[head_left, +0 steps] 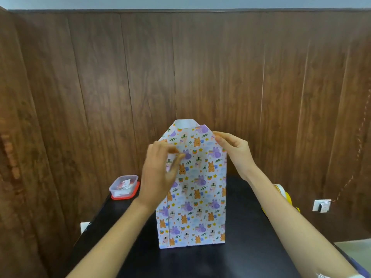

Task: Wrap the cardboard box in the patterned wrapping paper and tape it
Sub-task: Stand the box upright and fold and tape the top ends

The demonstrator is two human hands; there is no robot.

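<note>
The box stands upright on end on the black table, fully covered by the patterned wrapping paper, so no cardboard shows. The paper's top end is folded into a tapered flap with a white inner strip at its tip. My left hand is blurred in front of the upper left of the paper, its fingertips together at the paper as if pinching something small that I cannot make out. My right hand pinches the folded upper right edge of the paper.
A clear plastic container on a red lid sits at the table's back left. A roll of tape and something yellow lie at the right edge, partly behind my right forearm. A wood-panelled wall stands close behind the table.
</note>
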